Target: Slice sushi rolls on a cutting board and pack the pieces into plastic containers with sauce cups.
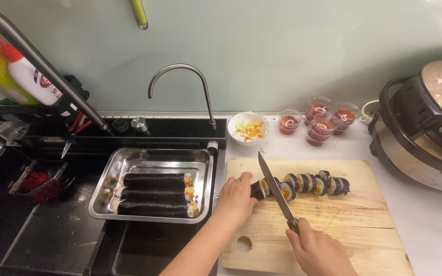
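The left hand (pixel 237 197) lies curled over the uncut end of a seaweed roll (pixel 258 189) on the cutting board (pixel 354 220), fingers bent down and pressing the roll in place. The right hand (pixel 319 251) is closed around the handle of a knife (pixel 274 186), whose blade runs up and away from the person and crosses the roll just beside the left fingertips. To the right of the blade, a row of cut slices (pixel 315 184) leans together along the board, fillings showing at the faces.

The board rests on the desk (pixel 431 225) beside a dark sink (pixel 52 235). Across the sink sits a steel tray (pixel 152 158) holding three whole rolls (pixel 153 193) side by side. Behind the board stand a white bowl (pixel 248 128) of chopped filling and four small cups of red sauce (pixel 319 122). A curved tap (pixel 180 82) rises behind the tray, and a rice cooker (pixel 425 128) stands at the far right.
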